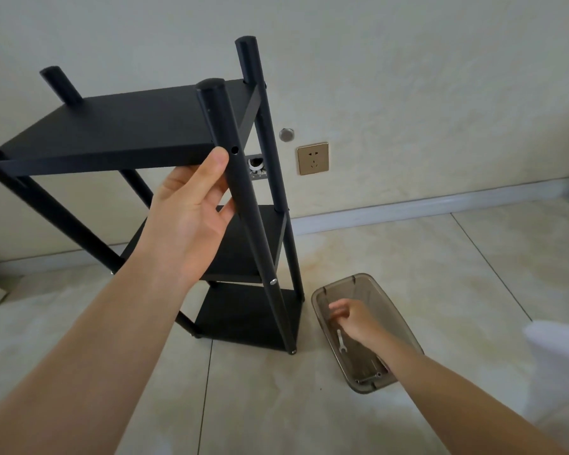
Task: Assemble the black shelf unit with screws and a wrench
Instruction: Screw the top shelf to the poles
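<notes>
The shelf (pixel 112 126) is matte black; right of it the bin (pixel 368 333) is smoky translucent grey, holding a silver wrench (pixel 341 340); the socket (pixel 313 158) is gold; beige marbled floor (pixel 408 257).

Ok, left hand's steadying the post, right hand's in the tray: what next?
Probably pick a screw out of the tray: the post shows an empty hole at the top shelf, the left hand steadies it, and the right hand is already inside.

Head view looks steeply down, seemingly from standing height.
</notes>
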